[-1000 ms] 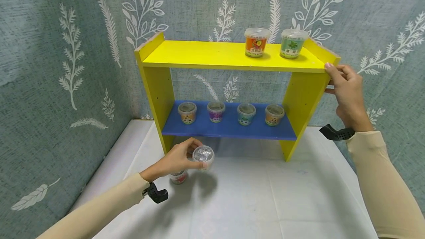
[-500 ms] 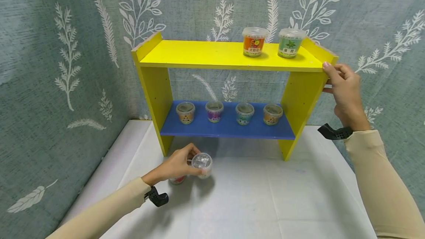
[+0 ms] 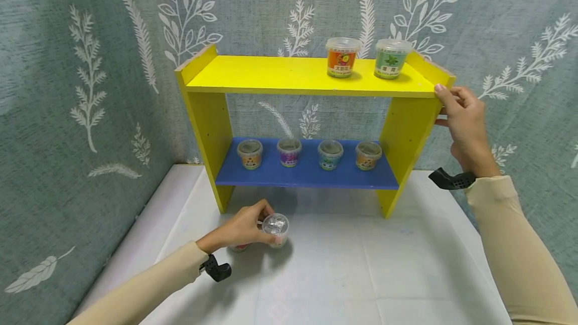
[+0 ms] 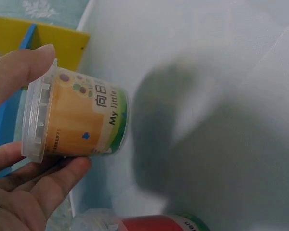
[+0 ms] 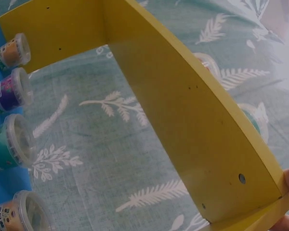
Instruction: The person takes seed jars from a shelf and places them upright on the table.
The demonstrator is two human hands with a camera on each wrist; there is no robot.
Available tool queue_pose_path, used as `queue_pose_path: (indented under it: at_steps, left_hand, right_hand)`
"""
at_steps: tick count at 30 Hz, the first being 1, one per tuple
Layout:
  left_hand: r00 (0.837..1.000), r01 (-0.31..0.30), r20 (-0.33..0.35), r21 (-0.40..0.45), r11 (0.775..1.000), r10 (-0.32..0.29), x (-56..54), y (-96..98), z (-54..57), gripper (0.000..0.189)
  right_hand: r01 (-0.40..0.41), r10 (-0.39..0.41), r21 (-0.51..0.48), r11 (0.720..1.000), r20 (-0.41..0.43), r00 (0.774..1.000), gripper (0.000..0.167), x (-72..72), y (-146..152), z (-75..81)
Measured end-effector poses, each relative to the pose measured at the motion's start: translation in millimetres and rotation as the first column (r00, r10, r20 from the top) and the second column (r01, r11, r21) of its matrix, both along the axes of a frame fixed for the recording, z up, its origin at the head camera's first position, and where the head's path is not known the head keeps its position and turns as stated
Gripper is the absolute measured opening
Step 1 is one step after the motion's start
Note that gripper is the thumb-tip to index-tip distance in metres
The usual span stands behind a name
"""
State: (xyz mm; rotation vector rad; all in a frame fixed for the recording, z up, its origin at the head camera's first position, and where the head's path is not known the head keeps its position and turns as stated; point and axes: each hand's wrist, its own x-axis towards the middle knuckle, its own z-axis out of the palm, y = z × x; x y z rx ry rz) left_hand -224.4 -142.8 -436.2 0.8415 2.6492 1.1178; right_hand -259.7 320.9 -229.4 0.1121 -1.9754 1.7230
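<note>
My left hand (image 3: 246, 225) holds a small lidded plastic cup (image 4: 82, 113) by its lid rim, thumb on one side and fingers on the other. Orange and green show on the cup's label, with "My little" printed on it. The cup is low over the white table, its shadow beside it; whether its base touches is unclear. Partly hidden under that hand, a red-labelled cup (image 4: 151, 224) stands on the table. At the upper right corner of the yellow shelf unit (image 3: 266, 71), my right hand (image 3: 465, 119) grips the frame, thumb in front.
An orange-red cup (image 3: 341, 58) and a green cup (image 3: 391, 59) stand on the top board's right side. Several lidded cups line the blue lower shelf (image 3: 302, 177). Patterned fabric (image 3: 113, 114) hangs behind and to the left of the white table (image 3: 329, 275).
My left hand has lowered with the cup toward the table, covering more of the red-labelled cup. The right hand keeps its grip on the shelf unit. The head view has shifted slightly.
</note>
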Motion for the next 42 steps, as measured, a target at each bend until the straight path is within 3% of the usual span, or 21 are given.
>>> queue_pose_path:
  at_steps: [9, 16, 27, 34, 42]
  left_hand:
    - [1.0, 0.019, 0.011, 0.035, 0.999, -0.019, -2.0, 3.0, -7.7, 0.06]
    - [1.0, -0.004, 0.03, 0.016, 1.0, 0.003, -1.9, 4.8, -15.0, 0.06]
    - [1.0, 0.022, -0.01, 0.01, 1.0, -0.022, -2.4, 8.5, -22.2, 0.062]
    - [0.999, 0.017, -0.043, -0.016, 1.0, -0.018, -3.9, 7.9, -23.9, 0.063]
    - [0.999, 0.027, -0.032, -0.033, 0.999, -0.028, -4.0, 8.0, -21.4, 0.066]
  right_hand:
    - [-0.001, 0.001, 0.008, 1.0, -0.005, 1.0, 0.039, 0.4, -1, -0.1]
    - [0.002, -0.002, 0.011, 1.0, -0.005, 1.0, 0.039, 0.5, 0, -0.1]
    - [-0.006, 0.006, 0.007, 1.0, -0.014, 1.0, 0.039, -0.7, 1, -1.0]
    - [-0.006, 0.006, 0.006, 1.0, -0.013, 1.0, 0.038, -0.1, 0, -0.1]
    - [-0.002, 0.002, 0.013, 1.0, -0.004, 1.0, 0.039, 0.2, 0, -0.3]
